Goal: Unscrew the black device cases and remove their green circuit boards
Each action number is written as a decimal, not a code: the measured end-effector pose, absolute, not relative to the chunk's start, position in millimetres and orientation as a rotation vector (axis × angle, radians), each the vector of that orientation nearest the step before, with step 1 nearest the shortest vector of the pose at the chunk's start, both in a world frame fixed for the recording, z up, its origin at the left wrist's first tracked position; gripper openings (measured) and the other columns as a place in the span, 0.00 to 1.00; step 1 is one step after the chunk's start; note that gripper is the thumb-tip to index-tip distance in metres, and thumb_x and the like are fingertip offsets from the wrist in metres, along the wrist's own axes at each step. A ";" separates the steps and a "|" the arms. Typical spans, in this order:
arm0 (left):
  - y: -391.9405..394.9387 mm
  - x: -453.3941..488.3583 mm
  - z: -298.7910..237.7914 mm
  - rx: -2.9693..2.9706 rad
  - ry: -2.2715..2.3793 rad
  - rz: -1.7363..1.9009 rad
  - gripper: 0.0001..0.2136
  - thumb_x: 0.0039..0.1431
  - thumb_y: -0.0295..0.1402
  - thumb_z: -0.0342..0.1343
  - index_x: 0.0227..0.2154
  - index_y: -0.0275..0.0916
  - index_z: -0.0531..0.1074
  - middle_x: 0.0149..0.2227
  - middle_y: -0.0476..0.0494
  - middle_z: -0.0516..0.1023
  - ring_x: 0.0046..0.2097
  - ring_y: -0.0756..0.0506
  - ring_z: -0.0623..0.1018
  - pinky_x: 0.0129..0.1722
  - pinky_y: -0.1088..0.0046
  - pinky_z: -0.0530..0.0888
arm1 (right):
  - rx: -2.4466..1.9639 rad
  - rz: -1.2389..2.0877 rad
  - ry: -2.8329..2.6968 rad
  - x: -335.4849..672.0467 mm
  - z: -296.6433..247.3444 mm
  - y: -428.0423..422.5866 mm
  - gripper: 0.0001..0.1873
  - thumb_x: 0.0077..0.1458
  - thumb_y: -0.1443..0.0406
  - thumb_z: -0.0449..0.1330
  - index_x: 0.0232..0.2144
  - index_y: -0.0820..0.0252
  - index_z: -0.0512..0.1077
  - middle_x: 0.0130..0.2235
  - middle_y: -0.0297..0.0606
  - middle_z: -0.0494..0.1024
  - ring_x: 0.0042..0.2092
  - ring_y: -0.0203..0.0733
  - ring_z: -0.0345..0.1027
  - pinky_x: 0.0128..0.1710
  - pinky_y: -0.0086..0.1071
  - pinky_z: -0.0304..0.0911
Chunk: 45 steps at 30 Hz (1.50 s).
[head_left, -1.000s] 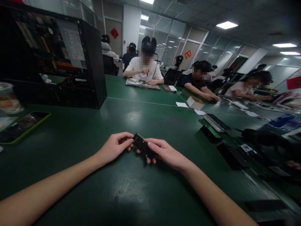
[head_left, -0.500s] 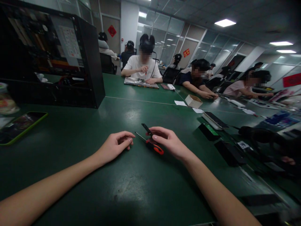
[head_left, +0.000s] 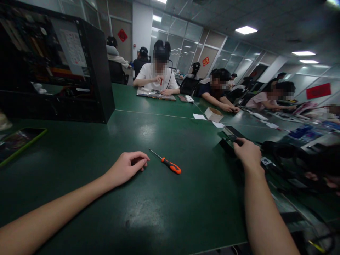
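My left hand rests on the green table, its fingers loosely curled in towards the thumb with nothing visible in them. Just right of its fingertips lies a screwdriver with an orange and black handle, its shaft pointing up and left. My right hand is farther right, closed round a small flat black piece whose kind I cannot make out. Hand and piece are over a group of dark flat items. The fingers partly hide the piece, and whether it touches the items below is unclear.
An open computer case stands at the left, behind a green-edged phone. A small open box and white papers lie beyond. Dark cables and headphones crowd the right. A person in white works opposite.
My right hand has moved away from beside the screwdriver, to the right and slightly forward, taking the black piece along. The screwdriver lies in full view. My left hand has hardly moved.
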<state>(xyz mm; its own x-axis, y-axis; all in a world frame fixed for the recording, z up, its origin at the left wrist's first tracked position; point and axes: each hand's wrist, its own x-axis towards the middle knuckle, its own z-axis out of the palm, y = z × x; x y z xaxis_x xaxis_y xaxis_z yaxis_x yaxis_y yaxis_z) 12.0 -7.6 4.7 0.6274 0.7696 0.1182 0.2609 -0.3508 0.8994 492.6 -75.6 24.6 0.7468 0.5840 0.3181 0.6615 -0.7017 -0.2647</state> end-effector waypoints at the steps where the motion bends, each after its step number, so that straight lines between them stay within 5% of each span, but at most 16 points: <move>1: -7.6 11.6 4.7 1.910 0.817 0.672 0.13 0.63 0.40 0.55 0.40 0.37 0.78 0.32 0.44 0.81 0.32 0.45 0.80 0.35 0.69 0.76 | -2.611 -0.264 -0.948 493.2 22.4 -75.5 0.23 0.58 0.59 0.58 0.53 0.62 0.79 0.47 0.60 0.81 0.50 0.67 0.75 0.47 0.53 0.70; 24: -9.7 11.5 6.7 2.031 0.791 0.630 0.12 0.65 0.38 0.54 0.40 0.36 0.78 0.31 0.45 0.81 0.31 0.46 0.80 0.34 0.71 0.74 | -2.763 -0.169 -0.913 481.3 19.3 -69.0 0.24 0.61 0.57 0.57 0.56 0.56 0.78 0.47 0.59 0.80 0.50 0.66 0.76 0.46 0.53 0.70; 37: -9.7 11.5 6.9 2.065 0.780 0.634 0.12 0.66 0.38 0.54 0.40 0.37 0.79 0.30 0.46 0.81 0.31 0.46 0.80 0.33 0.72 0.74 | -2.506 -0.488 -1.149 489.7 15.0 -65.0 0.25 0.62 0.68 0.48 0.55 0.65 0.76 0.56 0.55 0.75 0.53 0.55 0.71 0.52 0.42 0.66; 45: -11.1 11.2 7.8 2.085 0.770 0.641 0.12 0.66 0.37 0.54 0.39 0.36 0.79 0.30 0.46 0.81 0.31 0.47 0.80 0.33 0.72 0.74 | -2.619 -0.305 -1.244 501.1 5.3 -59.7 0.27 0.62 0.69 0.48 0.59 0.57 0.74 0.59 0.54 0.72 0.54 0.59 0.72 0.50 0.46 0.68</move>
